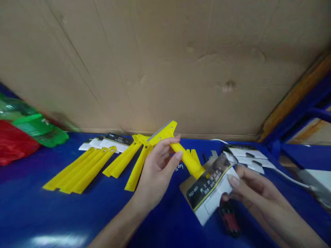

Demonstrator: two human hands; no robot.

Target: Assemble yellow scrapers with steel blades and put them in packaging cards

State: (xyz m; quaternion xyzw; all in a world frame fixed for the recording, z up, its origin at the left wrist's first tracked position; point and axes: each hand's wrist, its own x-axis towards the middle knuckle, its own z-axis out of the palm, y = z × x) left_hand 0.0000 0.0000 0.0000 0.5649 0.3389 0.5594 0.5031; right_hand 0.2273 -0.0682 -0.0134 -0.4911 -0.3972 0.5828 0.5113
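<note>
Now the left hand [157,168] is gripping a yellow scraper [190,160] just below its head, the bladed end pointing beyond the fingers. The right hand [252,194] is pinching a printed header card [210,193] marked TGJ-001, its edge meeting the scraper's handle end between both hands. Yellow plastic handles [89,170] are lying left of the left hand; a red-and-black tool handle [229,220] is showing below the right.

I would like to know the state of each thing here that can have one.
Yellow scraper: tilted, blade end up, held by left hand.
Printed card: tilted, pinched by right hand.
Left-side yellow handles: lying side by side.
Right-side printed cards: overlapping.
Small metal pieces: loose.
Red-black tool: lying, partly hidden.
</note>
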